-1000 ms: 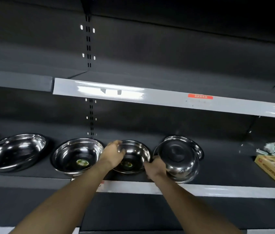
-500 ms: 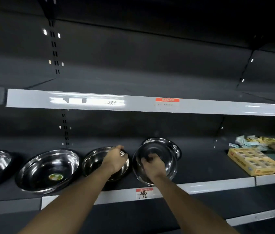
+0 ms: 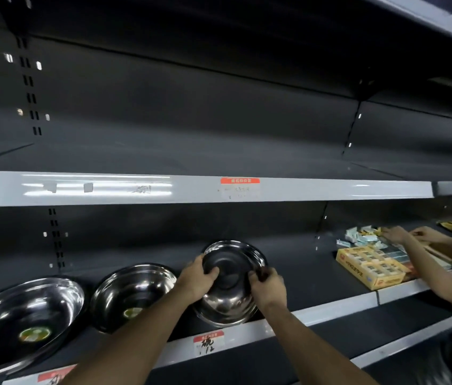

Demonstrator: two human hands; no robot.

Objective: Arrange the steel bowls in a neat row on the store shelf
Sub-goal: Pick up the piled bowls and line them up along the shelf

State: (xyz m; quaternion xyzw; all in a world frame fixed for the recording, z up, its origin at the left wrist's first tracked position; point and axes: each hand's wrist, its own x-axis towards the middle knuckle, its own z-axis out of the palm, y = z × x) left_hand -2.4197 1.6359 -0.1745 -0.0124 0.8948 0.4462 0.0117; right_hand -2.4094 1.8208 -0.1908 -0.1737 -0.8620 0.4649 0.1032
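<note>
Steel bowls stand along the dark store shelf (image 3: 330,309). A large bowl (image 3: 25,320) sits at the far left and a middle bowl (image 3: 133,295) to its right, each with a green sticker inside. Further right, a smaller tilted bowl (image 3: 233,262) rests in or on another bowl (image 3: 225,311) near the shelf's front edge. My left hand (image 3: 197,279) grips the tilted bowl's left rim. My right hand (image 3: 268,287) grips its right rim.
A price label (image 3: 208,343) hangs on the shelf edge below the held bowl. On the right, another person's hands (image 3: 397,234) work over small packets (image 3: 358,236) behind a yellow box (image 3: 372,269). The upper shelf (image 3: 302,190) overhangs.
My left hand left the middle bowl and joined my right hand on the right-hand bowl. The view shifted right, and the other person's hands came further in.
</note>
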